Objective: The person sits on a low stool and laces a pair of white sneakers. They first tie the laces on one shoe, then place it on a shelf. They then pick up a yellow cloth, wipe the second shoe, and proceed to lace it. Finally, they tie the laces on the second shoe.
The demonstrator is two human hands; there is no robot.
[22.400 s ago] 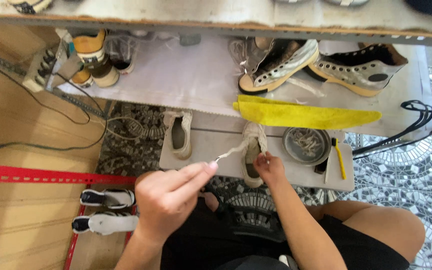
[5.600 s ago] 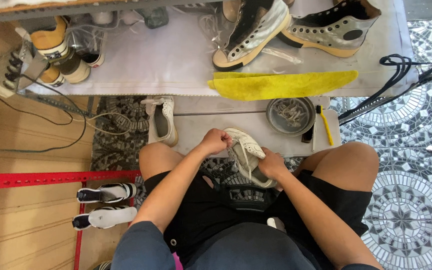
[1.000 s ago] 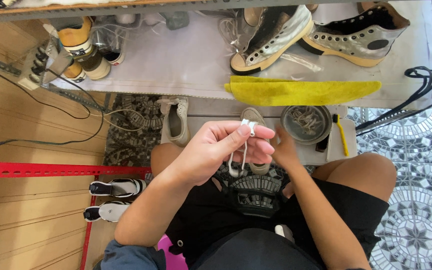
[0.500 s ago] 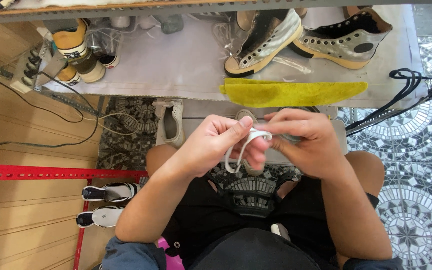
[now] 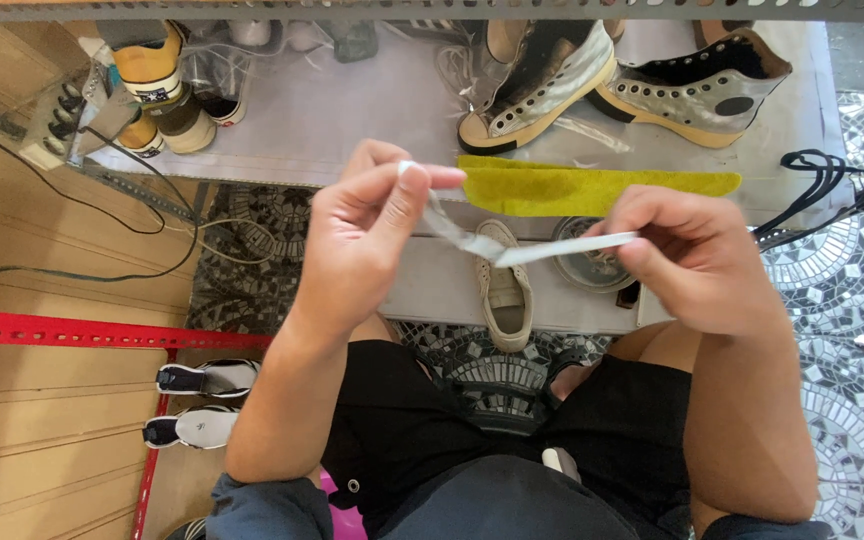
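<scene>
Since half a second ago the hands have drawn apart, pulling one white shoelace (image 5: pixel 512 248) taut between them. The left hand (image 5: pixel 367 235) pinches one end, the right hand (image 5: pixel 692 255) grips the other (fingers closed). Below it one beige shoe (image 5: pixel 505 290) lies beside a round tin (image 5: pixel 592 265). Two silver sneakers (image 5: pixel 542 85) stand behind one yellow cloth (image 5: pixel 602 187).

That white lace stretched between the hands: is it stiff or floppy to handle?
Probably floppy: the lace twists and sags between the left hand and right hand. Likely very light, since fingertips alone pinch it. Flat, so it should not roll.
</scene>
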